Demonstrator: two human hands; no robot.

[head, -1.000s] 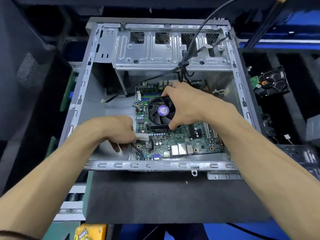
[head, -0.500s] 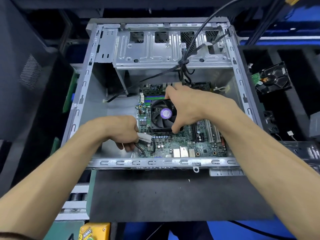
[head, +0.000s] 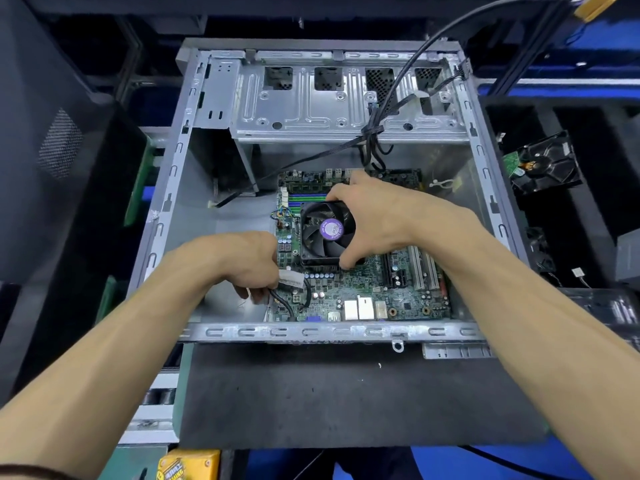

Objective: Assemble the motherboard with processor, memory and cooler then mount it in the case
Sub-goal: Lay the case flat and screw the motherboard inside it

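An open grey metal case [head: 162, 216] lies flat before me. Inside it sits the green motherboard [head: 363, 292], with a black cooler fan [head: 322, 233] bearing a purple label on top and memory sticks [head: 306, 199] beyond the fan. My right hand [head: 374, 216] grips the cooler, fingers over its far edge and thumb at its near right corner. At the board's left edge my left hand [head: 242, 265] pinches a black cable with a white tag [head: 291, 279].
A bundle of black cables [head: 372, 131] hangs down from the drive cage [head: 346, 102] toward the board's far edge. A hard drive [head: 543, 164] lies in the black foam tray on the right. A dark mat [head: 346, 393] lies in front of the case.
The motherboard with the cooler has shifted slightly to the right inside the case, carried by my right hand. My left hand keeps its hold on the tagged cable.
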